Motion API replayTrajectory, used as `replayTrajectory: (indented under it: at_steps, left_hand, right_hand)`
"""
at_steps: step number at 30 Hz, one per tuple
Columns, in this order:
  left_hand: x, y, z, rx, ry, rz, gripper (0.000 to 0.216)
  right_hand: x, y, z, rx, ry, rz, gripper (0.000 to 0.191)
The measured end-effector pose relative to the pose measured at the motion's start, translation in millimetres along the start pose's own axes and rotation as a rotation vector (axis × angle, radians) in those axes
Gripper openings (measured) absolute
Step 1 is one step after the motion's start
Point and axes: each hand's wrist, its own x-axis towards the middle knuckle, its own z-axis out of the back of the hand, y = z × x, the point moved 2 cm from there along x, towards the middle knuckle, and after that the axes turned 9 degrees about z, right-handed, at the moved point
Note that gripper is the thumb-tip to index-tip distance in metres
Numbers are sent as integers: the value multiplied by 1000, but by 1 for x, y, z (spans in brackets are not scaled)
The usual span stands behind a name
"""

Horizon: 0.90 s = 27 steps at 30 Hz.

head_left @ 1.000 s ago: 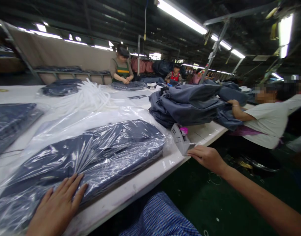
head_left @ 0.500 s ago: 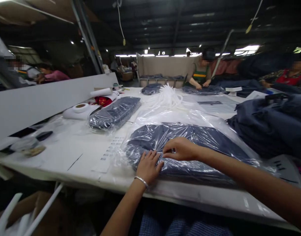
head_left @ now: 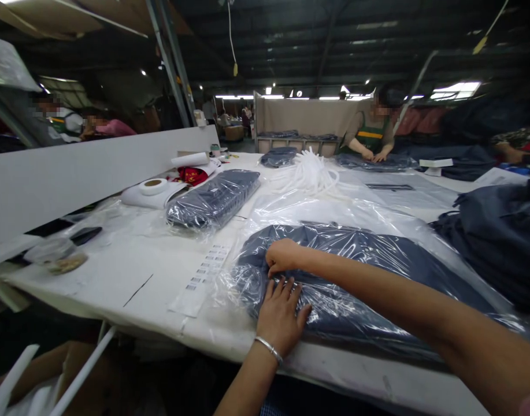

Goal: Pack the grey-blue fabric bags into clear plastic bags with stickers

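A dark blue folded garment in a clear plastic bag lies at the front of the table, its film creased and shiny. My left hand, with a silver bracelet at the wrist, presses flat on the bag's near left part, fingers spread. Just beyond its fingertips, my right hand is closed with curled fingers against the bag's left end. Whatever is between those fingers is hidden. Beside the bag on the left is a sheet of barcode stickers.
Another bagged garment lies left of centre, near a roll of tape. White cords are heaped behind the front bag. Dark garments are piled at right. Across the table, a co-worker's hands rest on another bag.
My right hand has moved left across the bag, to just beyond my left fingertips. My left hand stays flat on the bag. The view has turned slightly left.
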Motion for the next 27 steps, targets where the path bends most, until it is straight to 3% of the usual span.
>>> replayTrajectory:
  at_steps: [5, 9, 13, 15, 20, 23, 25, 27]
  left_hand:
    - [0, 1, -1, -10, 21, 14, 52]
    - [0, 1, 0, -2, 22, 13, 52]
    - [1, 1, 0, 0, 8, 5, 51]
    - [2, 1, 0, 0, 4, 4, 51]
    - [5, 0, 3, 21, 24, -5, 49]
    - [7, 0, 3, 32, 45, -1, 49]
    - [9, 2, 3, 25, 62, 11, 49]
    - [11, 5, 5, -22, 65, 26, 49]
  right_hand:
    - [19, -2, 4, -114, 62, 13, 44]
    - [24, -21, 4, 46, 114, -31, 42]
    - [7, -41, 6, 164, -137, -252, 36]
    - [-8, -38, 1, 163, -246, -296, 36]
    - [-54, -6, -26, 472, -280, -104, 27]
    - [-103, 19, -33, 603, -520, -230, 37]
    - [-144, 46, -43, 901, -695, -305, 34]
    - [-185, 81, -64, 1391, -705, -429, 39]
